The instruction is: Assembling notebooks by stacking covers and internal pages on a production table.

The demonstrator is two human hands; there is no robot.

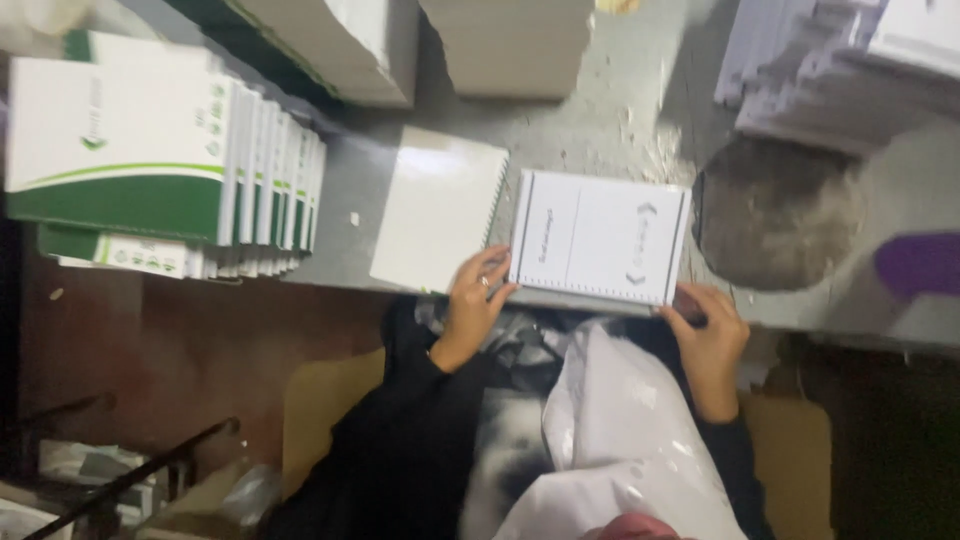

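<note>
Grey work table [590, 130], surface scuffed and scratched, with a round worn patch [775, 215] at the right. Stack of green-and-white printed covers [150, 160] stood fanned at the left end. Two plain white paper stacks [350, 45] sat along the far edge, a further pale stack [830, 70] at the far right. Dark reddish-brown floor [180, 340] lay below, crossed by black metal rods [130, 475]. Lighting was dim and uneven.

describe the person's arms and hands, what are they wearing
Both hands are bare, no gloves. The left hand has what looks like a ring on one finger, though it is small and blurred. The right hand shows no jewellery that I can make out. Both arms are covered to the wrist by long, loose black sleeves, plain with no visible markings.
</note>
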